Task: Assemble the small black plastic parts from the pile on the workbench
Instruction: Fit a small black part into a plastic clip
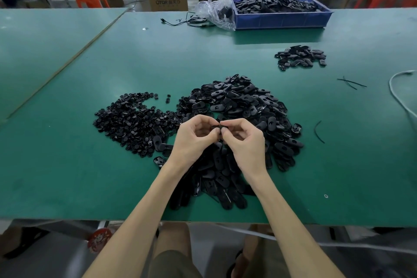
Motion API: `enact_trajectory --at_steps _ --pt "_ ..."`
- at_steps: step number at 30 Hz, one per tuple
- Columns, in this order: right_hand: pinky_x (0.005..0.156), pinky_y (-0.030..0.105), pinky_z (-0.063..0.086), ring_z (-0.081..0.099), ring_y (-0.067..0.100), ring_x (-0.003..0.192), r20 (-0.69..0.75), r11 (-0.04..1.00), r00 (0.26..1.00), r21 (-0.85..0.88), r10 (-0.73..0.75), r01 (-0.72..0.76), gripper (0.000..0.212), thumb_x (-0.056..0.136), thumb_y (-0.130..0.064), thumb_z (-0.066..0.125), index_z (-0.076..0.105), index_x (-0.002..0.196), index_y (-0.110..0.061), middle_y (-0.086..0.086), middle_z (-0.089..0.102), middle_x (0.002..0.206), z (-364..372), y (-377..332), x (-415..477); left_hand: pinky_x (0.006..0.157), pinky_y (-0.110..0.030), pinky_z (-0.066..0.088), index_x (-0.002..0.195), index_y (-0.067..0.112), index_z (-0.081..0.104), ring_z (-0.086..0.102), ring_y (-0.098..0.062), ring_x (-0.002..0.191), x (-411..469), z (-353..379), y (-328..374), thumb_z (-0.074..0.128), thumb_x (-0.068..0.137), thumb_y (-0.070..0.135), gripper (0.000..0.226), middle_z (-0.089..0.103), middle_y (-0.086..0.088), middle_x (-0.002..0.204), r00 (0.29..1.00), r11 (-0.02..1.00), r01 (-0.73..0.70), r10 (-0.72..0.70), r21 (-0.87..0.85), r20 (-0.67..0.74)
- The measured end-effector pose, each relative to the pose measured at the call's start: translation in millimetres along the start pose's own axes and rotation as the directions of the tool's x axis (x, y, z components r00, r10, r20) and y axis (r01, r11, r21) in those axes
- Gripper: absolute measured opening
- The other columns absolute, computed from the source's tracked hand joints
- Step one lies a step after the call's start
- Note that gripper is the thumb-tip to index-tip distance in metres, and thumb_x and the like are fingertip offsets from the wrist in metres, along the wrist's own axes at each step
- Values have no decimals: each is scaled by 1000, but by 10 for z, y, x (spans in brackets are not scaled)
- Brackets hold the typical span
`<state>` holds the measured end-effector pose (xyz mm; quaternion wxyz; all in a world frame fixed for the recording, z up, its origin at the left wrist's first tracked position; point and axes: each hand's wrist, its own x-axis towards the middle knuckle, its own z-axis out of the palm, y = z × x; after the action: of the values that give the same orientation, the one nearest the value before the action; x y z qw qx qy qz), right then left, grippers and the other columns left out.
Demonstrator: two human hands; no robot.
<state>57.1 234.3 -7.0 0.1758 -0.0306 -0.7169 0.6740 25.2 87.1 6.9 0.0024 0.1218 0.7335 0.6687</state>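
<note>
The left hand (191,136) and the right hand (244,140) met in the middle of the frame. Their fingers were curled, and the thumbs and first fingers pinched one small black plastic piece (217,128) between them. The piece sat right where the fingertips came together. Most of it was hidden, so it could not be told if it was one part or two. It seemed to lie sideways, reaching from one hand across to the other. Both hands were just as near to it, so the next move was likely a squeeze of the two hands toward each other.

Just behind and under the hands lay the big pile of black oval plastic shells (239,106), nearer the right hand. Left of it lay the pile of small round black plastic bits (133,119), nearer the left hand. Both piles rested on the green workbench (67,165).

Far off in the upper right sat a little heap of black parts (300,57), maybe finished ones. Past that stood a blue plastic bin (282,19) full of more black parts.
</note>
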Motion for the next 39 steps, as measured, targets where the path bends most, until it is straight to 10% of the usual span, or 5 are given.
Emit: enact_trajectory --at_steps 39 --pt "75 28 57 72 19 89 118 926 982 332 149 -181 19 104 -5 60 75 115 -5 11 77 99 -78 -2 142 75 -25 60 107 10 77 75 -19 82 29 -30 -11 72 95 5 14 79 -1 95 988 994 -98 102 45 -115"
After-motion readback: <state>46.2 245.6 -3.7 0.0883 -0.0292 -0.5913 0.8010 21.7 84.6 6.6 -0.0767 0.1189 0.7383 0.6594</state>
